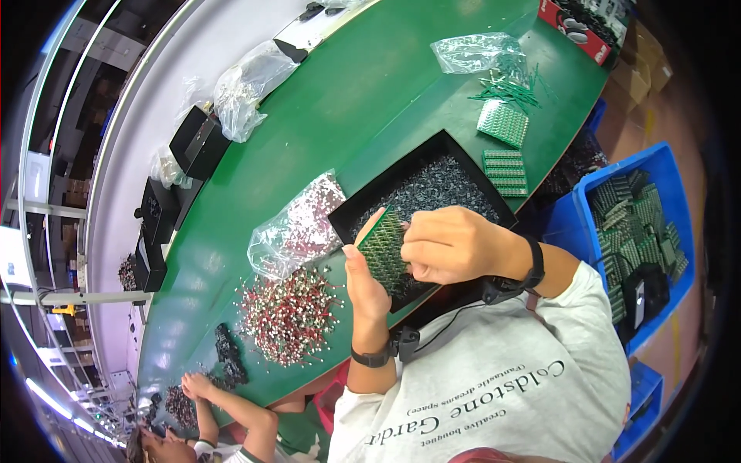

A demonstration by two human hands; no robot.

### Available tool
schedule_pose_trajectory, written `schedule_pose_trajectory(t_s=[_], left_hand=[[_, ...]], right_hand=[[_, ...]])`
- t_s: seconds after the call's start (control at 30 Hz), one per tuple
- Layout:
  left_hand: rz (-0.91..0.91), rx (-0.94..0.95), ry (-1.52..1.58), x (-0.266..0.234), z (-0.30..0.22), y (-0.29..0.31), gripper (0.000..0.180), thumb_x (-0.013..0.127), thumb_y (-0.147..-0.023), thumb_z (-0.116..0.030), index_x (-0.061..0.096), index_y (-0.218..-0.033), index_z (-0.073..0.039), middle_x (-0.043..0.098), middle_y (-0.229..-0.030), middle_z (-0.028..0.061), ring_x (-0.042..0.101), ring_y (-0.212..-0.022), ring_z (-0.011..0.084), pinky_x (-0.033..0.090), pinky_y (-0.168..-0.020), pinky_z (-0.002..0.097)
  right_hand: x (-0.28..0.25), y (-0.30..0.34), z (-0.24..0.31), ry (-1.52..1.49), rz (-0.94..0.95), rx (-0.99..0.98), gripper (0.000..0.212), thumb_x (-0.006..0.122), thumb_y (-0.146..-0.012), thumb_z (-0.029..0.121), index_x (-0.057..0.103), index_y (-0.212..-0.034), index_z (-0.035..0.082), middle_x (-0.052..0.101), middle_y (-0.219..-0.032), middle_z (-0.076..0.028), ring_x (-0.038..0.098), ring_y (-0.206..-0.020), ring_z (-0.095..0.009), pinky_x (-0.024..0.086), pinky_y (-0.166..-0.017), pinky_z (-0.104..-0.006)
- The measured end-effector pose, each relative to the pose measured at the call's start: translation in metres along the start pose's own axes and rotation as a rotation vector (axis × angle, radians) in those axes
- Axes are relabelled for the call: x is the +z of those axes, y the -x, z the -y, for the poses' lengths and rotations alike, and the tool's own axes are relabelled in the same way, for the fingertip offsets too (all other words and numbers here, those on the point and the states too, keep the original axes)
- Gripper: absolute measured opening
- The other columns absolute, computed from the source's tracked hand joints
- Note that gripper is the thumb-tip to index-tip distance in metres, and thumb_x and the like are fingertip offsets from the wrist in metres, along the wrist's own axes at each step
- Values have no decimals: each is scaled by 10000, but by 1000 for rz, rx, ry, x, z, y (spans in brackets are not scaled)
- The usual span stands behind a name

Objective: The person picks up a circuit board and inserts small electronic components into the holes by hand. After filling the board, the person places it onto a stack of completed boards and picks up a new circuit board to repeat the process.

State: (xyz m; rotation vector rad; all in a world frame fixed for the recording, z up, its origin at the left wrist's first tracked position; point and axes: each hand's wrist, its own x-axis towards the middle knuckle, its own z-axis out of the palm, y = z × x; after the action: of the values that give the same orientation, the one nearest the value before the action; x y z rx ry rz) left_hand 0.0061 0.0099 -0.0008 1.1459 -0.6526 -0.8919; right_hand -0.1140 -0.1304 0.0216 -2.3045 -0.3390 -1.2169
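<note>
Circuit board [384, 255] sits clamped in the left hand [366, 288], mid-frame; the right hand [451, 244] bunches its fingers together at the board's edge, whether holding anything unclear.

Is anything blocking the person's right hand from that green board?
Nothing visible does: the right hand has its fingertips right at the green board, which the left hand holds above the black tray.
</note>
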Motion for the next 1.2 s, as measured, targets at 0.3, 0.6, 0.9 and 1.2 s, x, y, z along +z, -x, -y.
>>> schedule_pose_trajectory(t_s=[0.3,0.6,0.9,1.2], left_hand=[[-1,60,-136,9,1,-1,814,242,-1050,-608,480,-1413,81,627,-1271,151,601,-1161,226,456,-1015,354],[21,43,-66,1,4,2,814,242,-1047,-611,489,-1406,76,609,-1325,173,607,-1187,257,465,-1022,373],[7,15,38,5,0,3,828,235,-1038,-629,493,-1403,68,626,-1298,167,615,-1178,267,480,-1013,387],[1,8,-42,4,4,1,833,234,-1035,-636,494,-1403,65,631,-1288,162,613,-1180,261,468,-1023,385]], right_hand=[[6,0,0,147,73,-54,239,748,-704,55,624,-905,23,560,-832,-60,608,-713,-217,518,-550,-299],[4,6,-3,4,-92,17,220,737,-665,-6,624,-849,36,544,-779,-53,582,-636,-214,475,-469,-315],[8,7,-8,63,6,1,258,753,-685,61,631,-909,21,583,-857,-66,612,-696,-220,522,-539,-305],[8,7,-9,106,61,4,166,697,-690,96,576,-797,56,529,-758,-40,596,-697,-206,527,-539,-316]])
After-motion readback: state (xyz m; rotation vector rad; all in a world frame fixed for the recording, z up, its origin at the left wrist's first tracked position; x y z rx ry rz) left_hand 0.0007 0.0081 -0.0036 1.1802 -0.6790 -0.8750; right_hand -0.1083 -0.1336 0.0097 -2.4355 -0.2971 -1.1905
